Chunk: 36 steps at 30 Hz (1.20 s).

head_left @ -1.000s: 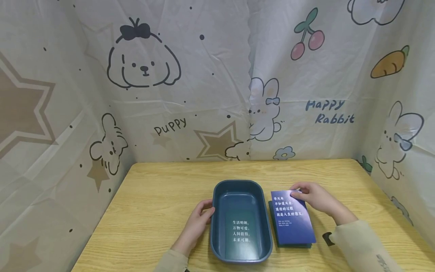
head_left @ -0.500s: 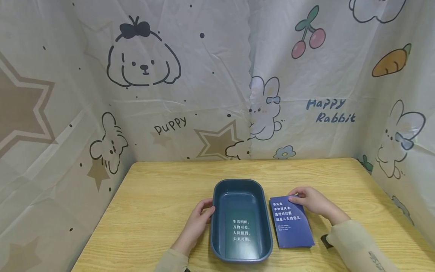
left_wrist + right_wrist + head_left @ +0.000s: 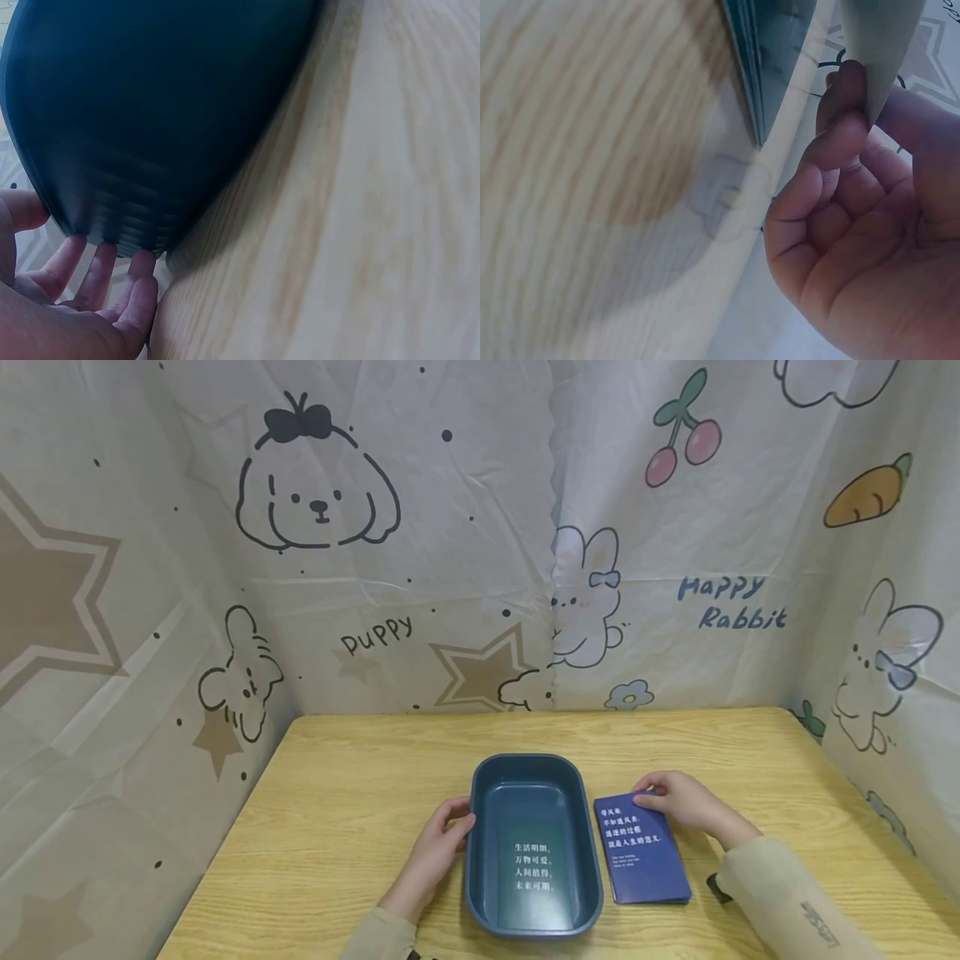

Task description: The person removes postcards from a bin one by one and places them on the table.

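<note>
A dark teal rectangular tray [image 3: 486,860] stands on the table, with a green card [image 3: 534,906] bearing white writing lying in it. My left hand [image 3: 435,853] holds the tray's left side; in the left wrist view its thumb is at the rim and its fingertips [image 3: 142,261] meet the wall lower down. To the right of the tray, my right hand [image 3: 686,806] pinches the top edge of a blue card [image 3: 647,864] with white writing. In the right wrist view that card's pale underside [image 3: 877,37] is lifted apart from a stack of green-edged cards [image 3: 754,90].
The wood-grain table [image 3: 360,793] is enclosed at the back and both sides by a pale cloth [image 3: 465,568] printed with cartoon animals and stars. A dark strap [image 3: 718,887] shows beside the right sleeve [image 3: 787,893].
The right hand has drawn the blue card slightly down and left, so it now covers nearly all of the stack beneath. The left hand and the tray stay in place.
</note>
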Each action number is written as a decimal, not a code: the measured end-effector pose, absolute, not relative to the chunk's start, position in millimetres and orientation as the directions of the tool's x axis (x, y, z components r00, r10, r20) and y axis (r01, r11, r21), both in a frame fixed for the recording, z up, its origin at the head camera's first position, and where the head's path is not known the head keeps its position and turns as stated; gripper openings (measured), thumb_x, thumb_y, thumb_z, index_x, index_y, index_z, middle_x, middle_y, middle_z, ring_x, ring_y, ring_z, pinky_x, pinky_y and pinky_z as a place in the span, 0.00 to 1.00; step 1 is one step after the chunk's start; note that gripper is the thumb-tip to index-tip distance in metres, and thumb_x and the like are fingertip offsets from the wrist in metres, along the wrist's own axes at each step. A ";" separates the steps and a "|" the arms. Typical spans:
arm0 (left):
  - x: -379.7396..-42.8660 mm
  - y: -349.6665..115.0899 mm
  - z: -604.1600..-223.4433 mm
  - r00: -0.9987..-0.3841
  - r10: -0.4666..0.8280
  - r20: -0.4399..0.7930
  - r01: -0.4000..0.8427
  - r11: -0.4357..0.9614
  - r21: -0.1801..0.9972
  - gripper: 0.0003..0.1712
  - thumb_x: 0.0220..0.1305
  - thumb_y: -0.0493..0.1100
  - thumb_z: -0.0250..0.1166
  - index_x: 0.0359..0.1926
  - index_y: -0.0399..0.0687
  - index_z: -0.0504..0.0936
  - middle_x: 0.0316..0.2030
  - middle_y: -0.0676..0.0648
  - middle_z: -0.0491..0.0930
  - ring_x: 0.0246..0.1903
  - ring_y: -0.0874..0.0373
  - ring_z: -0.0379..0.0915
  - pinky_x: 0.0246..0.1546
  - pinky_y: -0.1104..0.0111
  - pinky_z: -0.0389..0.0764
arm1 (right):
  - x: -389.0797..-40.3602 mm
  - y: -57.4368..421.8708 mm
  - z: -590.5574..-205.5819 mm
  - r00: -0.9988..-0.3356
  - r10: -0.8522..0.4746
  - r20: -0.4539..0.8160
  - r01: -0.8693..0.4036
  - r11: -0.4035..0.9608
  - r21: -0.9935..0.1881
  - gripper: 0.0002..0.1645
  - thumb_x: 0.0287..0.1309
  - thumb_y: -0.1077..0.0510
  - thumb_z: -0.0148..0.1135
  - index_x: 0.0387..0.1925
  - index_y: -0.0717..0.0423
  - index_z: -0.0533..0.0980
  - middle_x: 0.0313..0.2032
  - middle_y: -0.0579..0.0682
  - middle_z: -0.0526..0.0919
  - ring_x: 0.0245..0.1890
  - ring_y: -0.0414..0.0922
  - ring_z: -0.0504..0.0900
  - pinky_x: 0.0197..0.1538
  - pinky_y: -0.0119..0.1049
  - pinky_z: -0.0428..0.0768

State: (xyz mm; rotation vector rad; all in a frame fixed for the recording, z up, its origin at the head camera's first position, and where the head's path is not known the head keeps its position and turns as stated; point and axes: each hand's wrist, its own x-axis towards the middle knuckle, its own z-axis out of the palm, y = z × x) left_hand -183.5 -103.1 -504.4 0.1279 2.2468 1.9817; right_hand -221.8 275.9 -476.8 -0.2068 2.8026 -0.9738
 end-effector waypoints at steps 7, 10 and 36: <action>-183.4 -103.2 -503.8 -0.986 0.160 -0.044 -0.024 0.124 0.992 0.25 0.70 0.47 0.53 0.63 0.40 0.68 0.60 0.35 0.69 0.53 0.48 0.69 0.47 0.60 0.76 | -222.6 275.2 -480.6 -0.980 -0.193 -0.043 -0.130 0.792 -0.597 0.10 0.57 0.52 0.64 0.35 0.53 0.81 0.27 0.47 0.79 0.29 0.44 0.72 0.37 0.42 0.72; -180.7 -103.1 -496.7 -0.985 0.167 -0.049 -0.029 0.122 0.992 0.24 0.70 0.45 0.53 0.62 0.38 0.68 0.60 0.34 0.69 0.53 0.46 0.69 0.47 0.61 0.76 | -221.8 274.6 -482.1 -0.980 -0.198 -0.012 -0.153 0.793 -0.589 0.09 0.54 0.52 0.66 0.32 0.54 0.80 0.27 0.47 0.79 0.28 0.43 0.72 0.37 0.43 0.74; -185.3 -103.6 -506.9 -0.986 0.161 -0.051 -0.031 0.124 0.992 0.24 0.70 0.47 0.53 0.63 0.41 0.68 0.60 0.36 0.69 0.53 0.47 0.69 0.49 0.58 0.77 | -218.9 268.2 -484.3 -0.989 -0.150 0.016 -0.139 0.865 -0.482 0.09 0.52 0.53 0.68 0.26 0.53 0.77 0.26 0.48 0.76 0.28 0.45 0.71 0.32 0.41 0.71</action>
